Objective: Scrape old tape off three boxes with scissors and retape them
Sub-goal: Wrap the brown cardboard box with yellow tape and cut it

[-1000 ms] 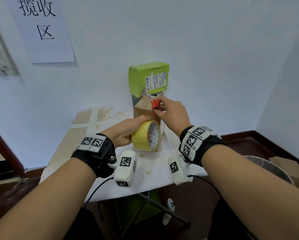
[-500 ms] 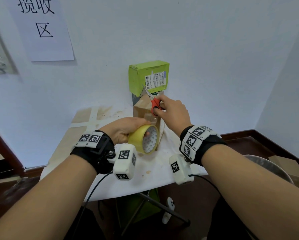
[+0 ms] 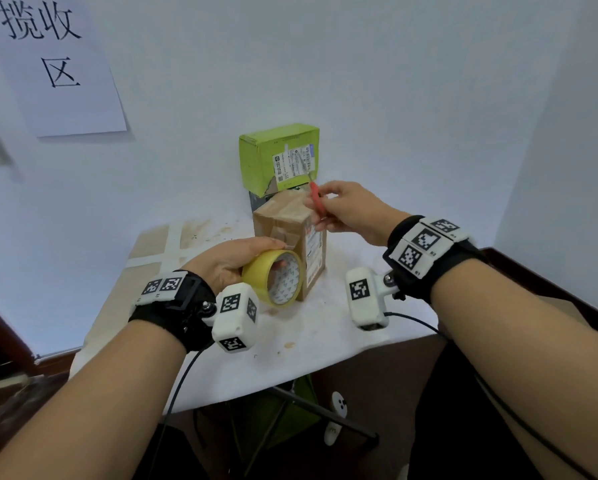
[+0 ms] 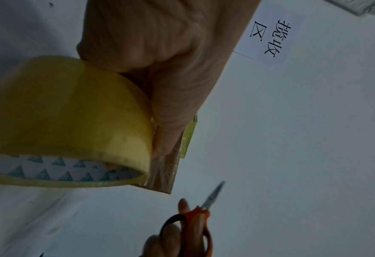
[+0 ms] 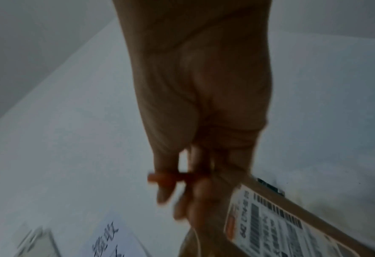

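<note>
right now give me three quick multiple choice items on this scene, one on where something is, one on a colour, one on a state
1. Where is the green box?
A. on top of another box, by the wall
B. under the table
C. in the left hand

2. What colour is the tape roll?
A. blue
B. yellow
C. black

3. What is the right hand doing?
A. resting flat
B. hanging free
C. holding scissors

Key: 1 A, it sits atop a box behind the brown box. 2 B, the roll in the left hand is yellow. 3 C, fingers go through the red handles.
</note>
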A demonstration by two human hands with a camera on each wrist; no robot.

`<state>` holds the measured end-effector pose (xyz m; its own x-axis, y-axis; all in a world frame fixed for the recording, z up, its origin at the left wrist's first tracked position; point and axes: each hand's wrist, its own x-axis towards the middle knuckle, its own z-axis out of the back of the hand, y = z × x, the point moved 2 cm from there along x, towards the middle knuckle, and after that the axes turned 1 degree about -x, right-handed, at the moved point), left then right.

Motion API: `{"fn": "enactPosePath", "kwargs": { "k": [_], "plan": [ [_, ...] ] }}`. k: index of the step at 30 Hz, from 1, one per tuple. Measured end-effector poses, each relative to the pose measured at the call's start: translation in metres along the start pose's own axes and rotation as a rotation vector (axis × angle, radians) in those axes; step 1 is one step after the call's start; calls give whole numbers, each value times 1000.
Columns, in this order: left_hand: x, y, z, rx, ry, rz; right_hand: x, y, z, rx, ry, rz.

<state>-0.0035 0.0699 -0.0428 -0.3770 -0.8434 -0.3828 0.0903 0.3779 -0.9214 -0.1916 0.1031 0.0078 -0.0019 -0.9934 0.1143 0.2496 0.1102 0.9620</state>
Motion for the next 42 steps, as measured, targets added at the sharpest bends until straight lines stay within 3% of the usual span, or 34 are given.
{"fn": "enactPosePath", "kwargs": {
  "k": [7,11,18,34,42],
  "plan": [
    [-3,-1,-1,43,-20,57,-25,-13,10,-194,455,-326],
    [-2,-4,1,75,-18,72,-31,-20,17,-319,579,-468],
    [-3,-4,0,55,9,104,-22,-23,12,-396,594,-519],
    [2,-5,4,12,54,107,3,-18,-2,-372,562,-386],
    [3,-7,0,85,38,84,5,-11,-13,-522,556,-388]
  ]
}}
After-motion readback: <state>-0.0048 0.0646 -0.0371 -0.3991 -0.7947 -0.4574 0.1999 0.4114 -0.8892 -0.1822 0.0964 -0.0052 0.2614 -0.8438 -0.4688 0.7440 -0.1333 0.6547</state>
